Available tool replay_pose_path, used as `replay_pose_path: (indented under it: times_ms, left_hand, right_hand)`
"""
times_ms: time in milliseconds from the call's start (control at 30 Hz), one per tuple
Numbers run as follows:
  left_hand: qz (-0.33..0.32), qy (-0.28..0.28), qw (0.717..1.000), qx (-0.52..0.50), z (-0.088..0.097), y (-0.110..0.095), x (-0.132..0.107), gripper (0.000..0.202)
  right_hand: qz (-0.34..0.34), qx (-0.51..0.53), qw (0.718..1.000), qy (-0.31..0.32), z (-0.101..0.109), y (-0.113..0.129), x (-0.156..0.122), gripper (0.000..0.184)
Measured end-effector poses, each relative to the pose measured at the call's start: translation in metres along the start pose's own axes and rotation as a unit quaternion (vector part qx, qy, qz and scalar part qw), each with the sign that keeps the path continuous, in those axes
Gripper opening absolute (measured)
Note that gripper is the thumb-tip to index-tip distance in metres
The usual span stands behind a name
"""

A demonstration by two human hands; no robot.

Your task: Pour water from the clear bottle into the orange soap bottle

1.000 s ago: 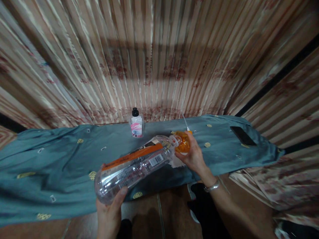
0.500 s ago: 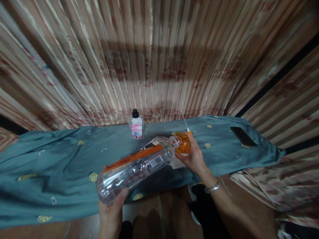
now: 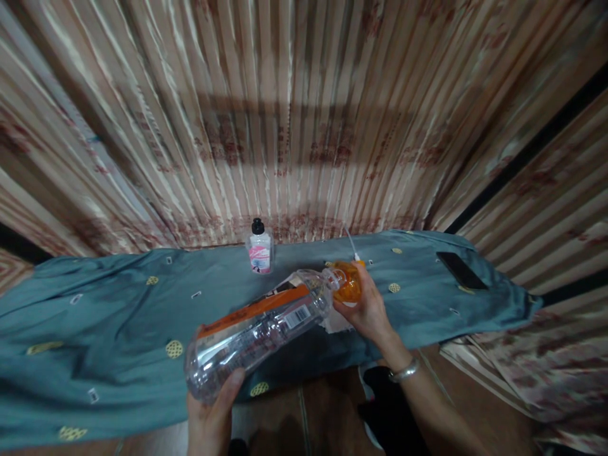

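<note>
My left hand [image 3: 212,415] grips the base of a large clear plastic bottle [image 3: 259,326] with an orange label, tilted almost flat so its open neck points right. The neck meets a small orange container [image 3: 349,282], which my right hand [image 3: 367,310] holds with curled fingers. Both are held just above a table under a teal cloth [image 3: 109,316]. A silver bangle circles my right wrist. White paper [image 3: 335,322] lies on the cloth beneath the bottle's neck.
A small bottle with a pink label and black cap [image 3: 259,247] stands at the table's back edge. A black phone [image 3: 460,270] lies on the cloth at the far right. A white cable [image 3: 352,244] runs behind the orange container. Striped curtains hang behind.
The view has tipped up slightly, so everything sits a little lower in frame. The bottle's base has dropped a little. Both grips are unchanged.
</note>
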State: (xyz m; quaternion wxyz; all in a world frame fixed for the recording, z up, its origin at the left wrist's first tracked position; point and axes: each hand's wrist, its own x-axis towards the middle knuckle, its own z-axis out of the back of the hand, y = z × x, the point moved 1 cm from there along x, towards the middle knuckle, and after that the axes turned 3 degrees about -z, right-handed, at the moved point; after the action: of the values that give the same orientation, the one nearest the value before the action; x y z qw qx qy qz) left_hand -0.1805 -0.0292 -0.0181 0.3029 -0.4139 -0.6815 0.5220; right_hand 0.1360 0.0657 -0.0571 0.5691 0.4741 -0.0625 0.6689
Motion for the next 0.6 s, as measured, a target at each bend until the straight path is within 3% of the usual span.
replay_pose_path:
  times_ms: [600]
  left_hand:
    - [-0.003,0.023,0.999,-0.036,-0.011,0.001,-0.001,0.108]
  right_hand:
    - [-0.055,0.015,0.998,0.005,0.007,0.001,0.003,0.097]
